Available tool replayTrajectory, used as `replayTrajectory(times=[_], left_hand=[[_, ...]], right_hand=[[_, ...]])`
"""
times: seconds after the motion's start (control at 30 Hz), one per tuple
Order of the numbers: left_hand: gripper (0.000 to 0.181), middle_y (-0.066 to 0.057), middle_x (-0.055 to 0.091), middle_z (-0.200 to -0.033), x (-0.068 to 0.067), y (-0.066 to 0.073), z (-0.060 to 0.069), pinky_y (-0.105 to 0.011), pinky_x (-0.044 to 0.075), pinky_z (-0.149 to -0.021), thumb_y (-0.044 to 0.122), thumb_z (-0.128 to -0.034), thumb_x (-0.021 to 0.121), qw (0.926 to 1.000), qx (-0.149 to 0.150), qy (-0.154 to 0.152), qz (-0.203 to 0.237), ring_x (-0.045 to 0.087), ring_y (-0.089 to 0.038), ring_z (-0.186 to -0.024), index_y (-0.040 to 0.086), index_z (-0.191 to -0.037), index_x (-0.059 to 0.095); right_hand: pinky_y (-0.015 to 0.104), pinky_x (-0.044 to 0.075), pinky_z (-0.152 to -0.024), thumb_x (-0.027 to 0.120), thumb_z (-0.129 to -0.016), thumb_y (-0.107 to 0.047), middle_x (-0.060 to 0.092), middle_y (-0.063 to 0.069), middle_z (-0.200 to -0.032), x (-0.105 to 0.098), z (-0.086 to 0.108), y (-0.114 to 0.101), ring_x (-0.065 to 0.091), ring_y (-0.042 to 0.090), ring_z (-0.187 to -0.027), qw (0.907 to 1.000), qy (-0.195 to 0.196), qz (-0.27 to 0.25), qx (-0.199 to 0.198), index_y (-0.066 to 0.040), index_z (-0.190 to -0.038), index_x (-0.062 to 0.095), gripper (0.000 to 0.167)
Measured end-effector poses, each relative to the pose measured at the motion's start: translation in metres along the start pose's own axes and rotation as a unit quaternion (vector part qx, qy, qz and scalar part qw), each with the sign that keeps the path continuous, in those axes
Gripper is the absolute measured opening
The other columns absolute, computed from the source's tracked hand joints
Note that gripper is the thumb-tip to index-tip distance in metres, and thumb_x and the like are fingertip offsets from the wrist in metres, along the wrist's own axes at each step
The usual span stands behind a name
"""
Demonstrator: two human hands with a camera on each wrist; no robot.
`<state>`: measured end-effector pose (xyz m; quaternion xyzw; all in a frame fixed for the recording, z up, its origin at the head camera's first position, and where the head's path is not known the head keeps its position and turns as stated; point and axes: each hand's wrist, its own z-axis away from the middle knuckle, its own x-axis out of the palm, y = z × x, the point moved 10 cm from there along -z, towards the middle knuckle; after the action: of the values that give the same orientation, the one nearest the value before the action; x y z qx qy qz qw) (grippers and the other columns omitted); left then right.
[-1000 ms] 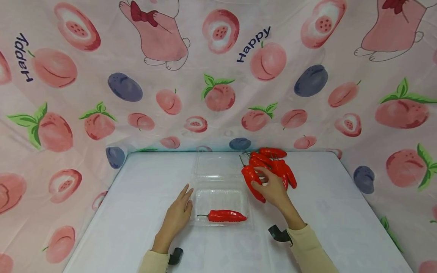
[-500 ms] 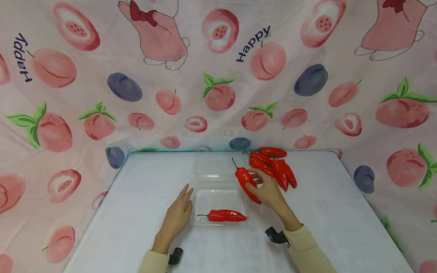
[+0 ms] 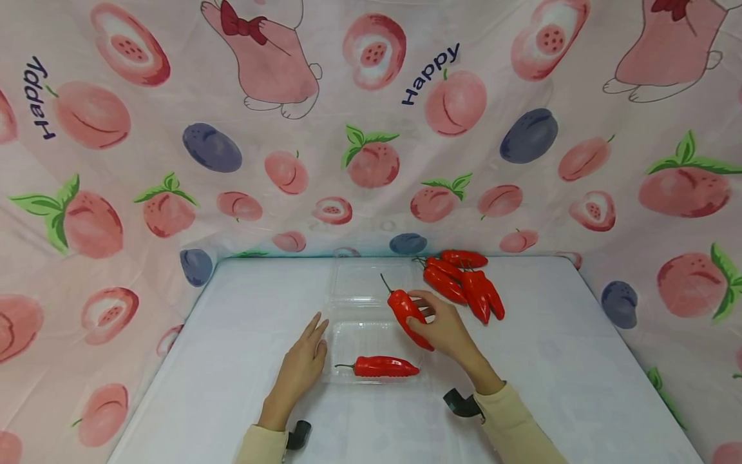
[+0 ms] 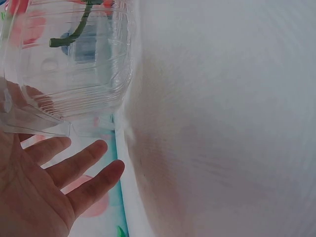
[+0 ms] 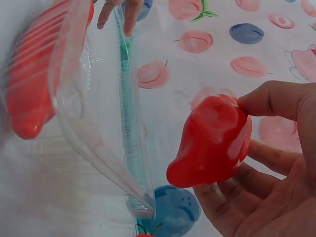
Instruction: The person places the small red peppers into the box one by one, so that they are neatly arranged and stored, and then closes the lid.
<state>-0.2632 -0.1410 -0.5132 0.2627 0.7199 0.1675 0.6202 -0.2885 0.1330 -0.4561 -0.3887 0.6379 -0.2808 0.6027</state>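
Hands are apart here and doing different jobs. From the head cam, the right hand point(image 3: 442, 327) has a big red pepper point(image 3: 406, 317) pinched between thumb and fingers, with the pepper leaning so its stem points up and away to the left. It shows in front of the right part of a clear plastic box point(image 3: 366, 338), whose lid point(image 3: 368, 283) is flipped back on the far side. Meanwhile the left hand point(image 3: 301, 364) is just beside the box's left edge, fingers pretty much straight and gripping nothing. One more red pepper point(image 3: 382, 367) is lying crosswise in the near part of the box, stem to the left. Past the right hand there's a bunch of loose peppers point(image 3: 475, 298) heaped at the back of the white worktop point(image 3: 232, 386), and behind that hangs a pink fruit-print cloth point(image 3: 324, 122). Sleeves point(image 3: 516, 419) are beige, btw.

Left wrist cam: fingers are spread next to a corner of the box, and part of that hand shows through the plastic. Honestly can't tell if it's actually touching. You can see a green stem through the box too.

Right wrist cam: thumb on one side of the held pepper, fingers on the other, tip toward the camera. Looks like a gap between it and the box rim. The boxed pepper shows red through the ridged wall.
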Motion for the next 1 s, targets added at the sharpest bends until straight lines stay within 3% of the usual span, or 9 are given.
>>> replayTrajectory(times=[0.53,0.77,1.0], left_hand=[[0.044,-0.005,0.037,-0.159,0.000,-0.001,0.001,-0.054,0.051,-0.097,0.014,-0.0989,0.053,1.0000,-0.001,0.001,0.000,0.056,-0.035,-0.128,0.010,-0.143,0.051],[0.044,-0.006,0.037,-0.158,0.001,-0.001,0.002,-0.054,0.050,-0.099,0.013,-0.0987,0.053,1.0000,0.002,0.002,0.004,0.056,-0.036,-0.129,0.009,-0.143,0.051],[0.045,-0.005,0.038,-0.158,0.002,-0.001,0.001,-0.055,0.051,-0.097,0.014,-0.0984,0.053,1.0000,0.007,0.005,0.002,0.057,-0.036,-0.127,0.010,-0.143,0.052]], right_hand=[[0.035,0.061,-0.074,0.076,-0.083,-0.014,0.068,0.006,-0.120,0.025,0.004,-0.008,0.063,0.023,-0.101,0.9989,-0.043,-0.018,-0.005,-0.021,-0.132,0.059,0.053],[0.034,0.060,-0.076,0.075,-0.083,-0.015,0.067,0.002,-0.120,0.045,0.002,-0.001,0.061,0.020,-0.102,0.9962,-0.084,-0.018,0.017,-0.026,-0.132,0.059,0.053],[0.036,0.059,-0.082,0.072,-0.087,-0.016,0.066,0.002,-0.120,0.062,0.003,-0.006,0.060,0.020,-0.103,0.9903,-0.135,0.005,-0.034,-0.022,-0.134,0.057,0.050]])
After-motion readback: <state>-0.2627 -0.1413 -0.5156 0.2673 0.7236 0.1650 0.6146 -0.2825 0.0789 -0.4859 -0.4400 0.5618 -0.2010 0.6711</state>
